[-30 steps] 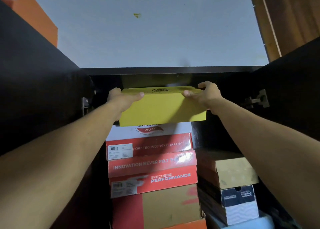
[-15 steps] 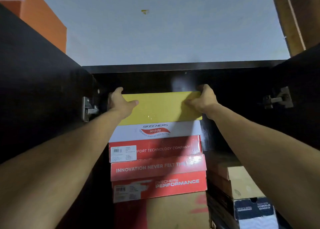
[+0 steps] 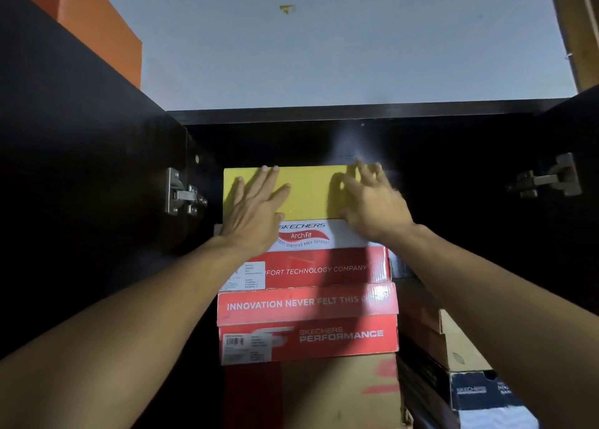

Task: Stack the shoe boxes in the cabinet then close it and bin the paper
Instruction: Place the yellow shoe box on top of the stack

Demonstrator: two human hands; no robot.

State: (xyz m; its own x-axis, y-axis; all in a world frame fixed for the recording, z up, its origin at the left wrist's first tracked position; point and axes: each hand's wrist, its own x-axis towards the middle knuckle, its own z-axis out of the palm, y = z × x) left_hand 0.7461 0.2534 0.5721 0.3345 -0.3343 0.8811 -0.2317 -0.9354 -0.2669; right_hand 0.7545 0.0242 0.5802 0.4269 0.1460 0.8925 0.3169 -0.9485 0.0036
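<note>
Dark cabinet (image 3: pixel 324 114), stacked boxes (image 3: pixel 308 302), side hinges (image 3: pixel 181 195)

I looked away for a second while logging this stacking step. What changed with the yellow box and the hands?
The yellow box went from held tilted above the stack to sitting on the white Skechers box, pushed deeper in. Both hands let go of its ends: the left hand now presses flat on its front, the right hand is open at its right edge. The stack below and the open doors stayed put.

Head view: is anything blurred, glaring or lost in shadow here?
Head view: the right hand is motion-blurred over the yellow box; the left hand is sharp and casts a shadow; hazy glare above the box; the cabinet interior is nearly black.
</note>
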